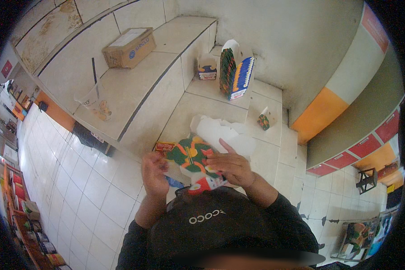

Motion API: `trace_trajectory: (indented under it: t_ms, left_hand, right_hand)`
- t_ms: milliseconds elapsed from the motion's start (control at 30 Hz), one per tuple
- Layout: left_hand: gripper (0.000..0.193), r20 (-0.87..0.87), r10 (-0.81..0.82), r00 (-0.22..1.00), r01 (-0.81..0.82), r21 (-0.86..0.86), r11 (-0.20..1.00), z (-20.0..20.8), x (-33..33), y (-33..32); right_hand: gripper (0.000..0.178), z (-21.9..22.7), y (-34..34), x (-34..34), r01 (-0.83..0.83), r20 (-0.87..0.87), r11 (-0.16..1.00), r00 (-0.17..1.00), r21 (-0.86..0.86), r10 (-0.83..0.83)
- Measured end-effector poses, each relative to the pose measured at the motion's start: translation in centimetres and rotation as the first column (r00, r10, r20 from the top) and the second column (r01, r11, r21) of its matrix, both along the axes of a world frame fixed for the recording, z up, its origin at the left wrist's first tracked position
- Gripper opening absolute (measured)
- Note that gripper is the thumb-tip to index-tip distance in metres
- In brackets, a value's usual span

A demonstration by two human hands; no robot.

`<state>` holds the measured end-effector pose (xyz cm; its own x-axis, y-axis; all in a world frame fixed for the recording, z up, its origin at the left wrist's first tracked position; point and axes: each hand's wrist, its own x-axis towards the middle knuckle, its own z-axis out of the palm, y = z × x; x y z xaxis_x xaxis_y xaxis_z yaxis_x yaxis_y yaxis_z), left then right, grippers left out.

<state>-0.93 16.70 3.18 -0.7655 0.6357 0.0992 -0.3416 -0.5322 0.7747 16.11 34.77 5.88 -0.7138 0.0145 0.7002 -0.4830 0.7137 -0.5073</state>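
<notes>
A printed cardboard food carton (191, 155), green with orange and red parts, lies in front of me on the tiled ledge. My right hand (233, 167) rests over its right side with fingers stretched out. At the carton's left edge is my left hand (155, 173), its fingers curled together close to a red flap; whatever they hold, if anything, is hidden. White cardboard pieces (218, 132) lie just beyond the carton. The carton's near end is partly covered by the dark cap (211, 211) at the bottom of the view.
Folded patterned cartons (243, 76) stand by the wall, beside a small open box (207, 71). A tiny carton (263, 119) sits to the right. On the raised step at left are a brown parcel box (129, 48) and a clear plastic cup (94, 105) with a black straw.
</notes>
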Motion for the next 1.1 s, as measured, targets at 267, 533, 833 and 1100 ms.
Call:
trace_trajectory:
  t_ms: [267,533,833,1100]
  left_hand:
    - [0.049,0.133,-0.676,0.725,0.686,-0.048,0.726,-0.2,0.6,0.5]
    - [0.021,0.095,-0.513,0.853,0.472,-0.560,0.681,5.2,3.6,1.1]
    - [0.028,0.213,-0.511,0.833,0.551,-0.412,0.726,3.8,3.4,0.8]
    - [0.041,0.357,-0.595,0.721,0.687,-0.254,0.681,0.9,3.2,0.2]
  right_hand:
    - [0.013,-0.5,-0.1,-0.3,-0.408,-0.023,0.893,0.911,-0.192,0.411]
    - [0.022,0.7,-0.9,0.1,-0.160,0.017,0.903,0.983,-0.398,0.181]
    - [0.020,1.9,-0.6,0.1,-0.160,0.172,0.966,0.965,-0.203,0.196]
    - [0.069,0.9,-0.8,0.7,0.046,0.314,0.940,0.947,-0.339,0.067]
